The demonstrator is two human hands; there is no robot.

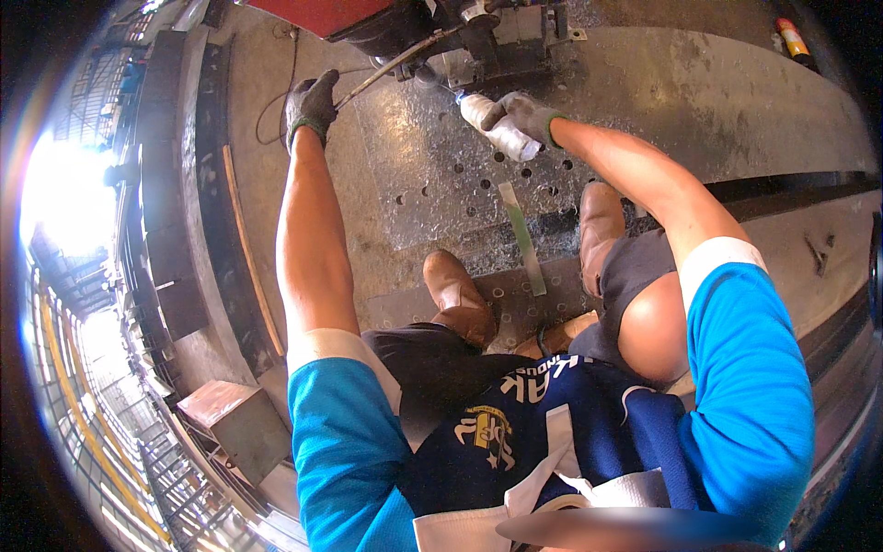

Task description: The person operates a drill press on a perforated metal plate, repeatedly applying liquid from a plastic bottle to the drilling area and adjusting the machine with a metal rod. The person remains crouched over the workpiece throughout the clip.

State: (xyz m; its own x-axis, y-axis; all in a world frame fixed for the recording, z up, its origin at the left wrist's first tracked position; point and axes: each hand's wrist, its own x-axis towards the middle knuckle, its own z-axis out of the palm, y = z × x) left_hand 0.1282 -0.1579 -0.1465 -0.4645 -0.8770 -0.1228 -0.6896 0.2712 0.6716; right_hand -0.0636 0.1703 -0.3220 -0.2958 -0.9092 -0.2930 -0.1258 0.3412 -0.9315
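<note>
My left hand (313, 104), in a dark grey glove, is closed at the end of a long metal lever (391, 66). The lever slants up to a drilling machine (492, 55) with a red and dark body. My right hand (528, 118), also gloved, grips a whitish plastic squeeze bottle (510, 140) around its middle. The bottle lies tilted, its blue-capped nozzle end pointing at the bit area (427, 77) under the machine. Below stretches a steel plate (432, 184) strewn with shiny chips and pierced by several round holes.
A pale strip (522, 235) lies on the plate between my boots (457, 296). At the far right rests a red and yellow can (792, 39). A thin cable (267, 124) loops on the left, near a long wooden strip (248, 244). A metal box (235, 423) stands lower left.
</note>
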